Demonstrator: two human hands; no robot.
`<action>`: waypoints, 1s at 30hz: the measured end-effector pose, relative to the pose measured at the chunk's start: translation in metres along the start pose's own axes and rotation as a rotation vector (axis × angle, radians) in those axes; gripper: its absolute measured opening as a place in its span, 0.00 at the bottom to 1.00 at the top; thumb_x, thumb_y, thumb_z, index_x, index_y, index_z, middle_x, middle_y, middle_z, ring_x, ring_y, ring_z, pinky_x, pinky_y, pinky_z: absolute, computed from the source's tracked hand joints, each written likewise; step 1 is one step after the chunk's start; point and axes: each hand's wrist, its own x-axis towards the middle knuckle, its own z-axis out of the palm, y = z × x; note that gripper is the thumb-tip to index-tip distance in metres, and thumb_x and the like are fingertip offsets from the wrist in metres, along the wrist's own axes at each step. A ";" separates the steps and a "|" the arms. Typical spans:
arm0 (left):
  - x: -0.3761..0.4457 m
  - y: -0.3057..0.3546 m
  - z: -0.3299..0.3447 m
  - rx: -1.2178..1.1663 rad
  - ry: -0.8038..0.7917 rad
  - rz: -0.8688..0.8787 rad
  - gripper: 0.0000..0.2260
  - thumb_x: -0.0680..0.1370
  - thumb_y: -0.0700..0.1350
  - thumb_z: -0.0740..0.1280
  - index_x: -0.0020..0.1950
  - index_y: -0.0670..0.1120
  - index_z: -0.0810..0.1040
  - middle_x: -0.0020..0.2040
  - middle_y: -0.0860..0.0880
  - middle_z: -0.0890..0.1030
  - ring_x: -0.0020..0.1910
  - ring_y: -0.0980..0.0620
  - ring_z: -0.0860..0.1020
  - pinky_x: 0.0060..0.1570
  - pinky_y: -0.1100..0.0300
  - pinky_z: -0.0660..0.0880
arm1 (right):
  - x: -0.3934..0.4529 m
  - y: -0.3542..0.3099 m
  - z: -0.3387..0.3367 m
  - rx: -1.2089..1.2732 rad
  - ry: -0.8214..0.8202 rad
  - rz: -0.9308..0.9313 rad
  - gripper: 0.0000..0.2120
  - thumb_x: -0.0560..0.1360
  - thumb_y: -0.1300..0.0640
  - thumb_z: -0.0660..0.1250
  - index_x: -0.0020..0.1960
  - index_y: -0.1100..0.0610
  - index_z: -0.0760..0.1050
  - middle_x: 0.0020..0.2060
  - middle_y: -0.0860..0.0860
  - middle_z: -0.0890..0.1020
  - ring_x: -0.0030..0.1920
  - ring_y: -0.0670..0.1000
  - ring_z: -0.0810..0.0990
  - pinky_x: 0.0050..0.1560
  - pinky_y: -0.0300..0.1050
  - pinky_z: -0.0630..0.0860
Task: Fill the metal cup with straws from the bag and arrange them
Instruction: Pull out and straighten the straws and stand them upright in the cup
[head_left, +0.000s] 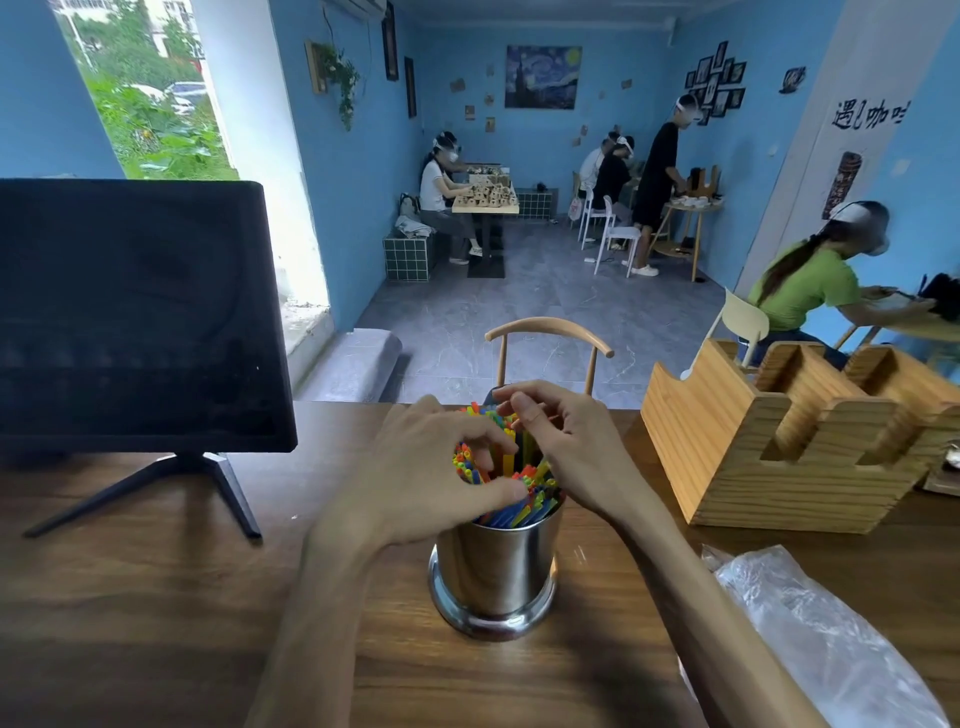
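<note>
From the head view, we see the metal cup (496, 566) standing mid-surface toward the near edge, packed with coloured straws (511, 480). Our left hand (431, 467) curls round the bundle's near tops; our right hand (561, 441) pinches a few at the far side. We judge the straws light, slick and easily kinked, best gathered loosely near their tops. The emptied bag (810, 639) lies near the right edge.

Dark monitor (135, 317) stood on splayed stand at left of wooden table (156, 597); slotted wooden holder (779, 441) sat at right; curved-back wooden chair (548, 338) stood just beyond table edge; several people sat or stood at tables in blue-walled room; night-sky painting (543, 77) hung on far wall.
</note>
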 end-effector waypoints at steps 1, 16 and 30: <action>0.000 0.001 0.001 0.033 -0.050 -0.002 0.18 0.66 0.72 0.67 0.52 0.68 0.80 0.44 0.67 0.81 0.53 0.62 0.71 0.60 0.57 0.68 | 0.000 0.001 0.001 0.006 0.012 0.004 0.10 0.84 0.51 0.63 0.59 0.45 0.82 0.50 0.39 0.85 0.52 0.39 0.81 0.56 0.41 0.79; 0.002 0.007 0.000 -0.076 -0.049 -0.015 0.04 0.70 0.58 0.77 0.44 0.64 0.87 0.41 0.67 0.80 0.52 0.66 0.74 0.48 0.72 0.68 | -0.006 0.001 -0.004 0.006 -0.076 0.020 0.08 0.83 0.48 0.63 0.55 0.39 0.80 0.49 0.39 0.84 0.52 0.40 0.82 0.56 0.46 0.81; 0.004 0.010 -0.004 -0.274 0.075 -0.014 0.12 0.77 0.45 0.73 0.51 0.64 0.86 0.47 0.66 0.85 0.51 0.68 0.81 0.58 0.61 0.77 | -0.005 0.001 -0.007 0.018 -0.116 0.033 0.12 0.83 0.46 0.62 0.58 0.46 0.83 0.50 0.43 0.86 0.53 0.43 0.83 0.58 0.56 0.80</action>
